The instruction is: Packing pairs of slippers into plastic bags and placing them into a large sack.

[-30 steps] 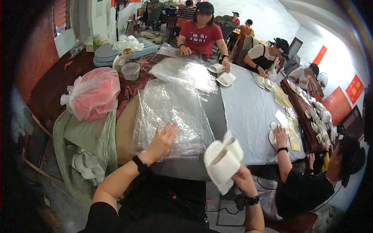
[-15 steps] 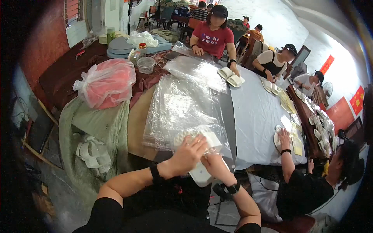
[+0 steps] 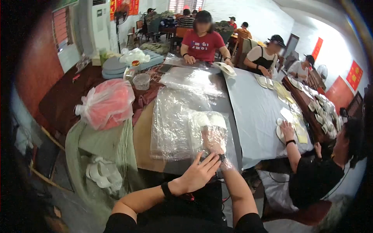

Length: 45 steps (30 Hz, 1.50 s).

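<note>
A pair of white slippers (image 3: 209,119) lies inside a clear plastic bag (image 3: 192,134) at the near edge of the table. My right hand (image 3: 213,140) reaches into that bag up to the wrist and is closed on the slippers; its fingertips are partly hidden by them and by glare on the plastic. My left hand (image 3: 199,173) rests with fingers stretched at the bag's mouth, against my right wrist, holding nothing that I can see. Further flat clear bags (image 3: 169,110) lie under and beyond the bagged pair.
A pink bundle in a plastic bag (image 3: 108,103) sits at left above a green-draped box (image 3: 99,143); white slippers (image 3: 103,173) hang low in a sack. Across the grey cloth (image 3: 254,112), co-workers handle slippers. A clear tub (image 3: 141,82) stands at the back left.
The slippers and my right hand have gone from the bag's mouth deep into the bag, away from me. My left hand has moved back from the bag's top to my right wrist.
</note>
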Available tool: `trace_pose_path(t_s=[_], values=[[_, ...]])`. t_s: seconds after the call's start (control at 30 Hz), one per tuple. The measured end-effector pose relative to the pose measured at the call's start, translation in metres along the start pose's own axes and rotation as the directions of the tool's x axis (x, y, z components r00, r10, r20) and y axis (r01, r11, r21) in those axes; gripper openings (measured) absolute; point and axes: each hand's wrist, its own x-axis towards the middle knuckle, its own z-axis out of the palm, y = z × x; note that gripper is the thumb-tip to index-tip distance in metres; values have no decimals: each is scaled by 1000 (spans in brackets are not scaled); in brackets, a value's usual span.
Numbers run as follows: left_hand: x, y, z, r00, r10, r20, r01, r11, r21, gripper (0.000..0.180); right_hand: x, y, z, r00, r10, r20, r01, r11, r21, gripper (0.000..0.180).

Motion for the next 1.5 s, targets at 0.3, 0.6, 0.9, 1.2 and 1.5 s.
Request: trace_pose_path(t_s=[0.3,0.6,0.9,1.2,1.5], values=[[-8,-51,-32,998,26,-54,-47,900,-433,63,-126,67,-29,933,-345,-105,340,938,-64,67],[-28,-87,-19,938,100,331,-98,995,-23,83,-214,110,-155,889,-397,-228,394,917,-63,60],[-55,-89,-6,971,66,229,-33,988,-148,59,-149,133,-131,766,-600,233,629,621,-468,68],[-65,-84,-4,956,-272,113,279,714,-642,14,-146,159,-102,881,-474,-5,467,867,174,13],[-57,-80,12,782,-623,-17,540,691,-481,12,-130,154,-68,946,3,-323,163,859,485,14]])
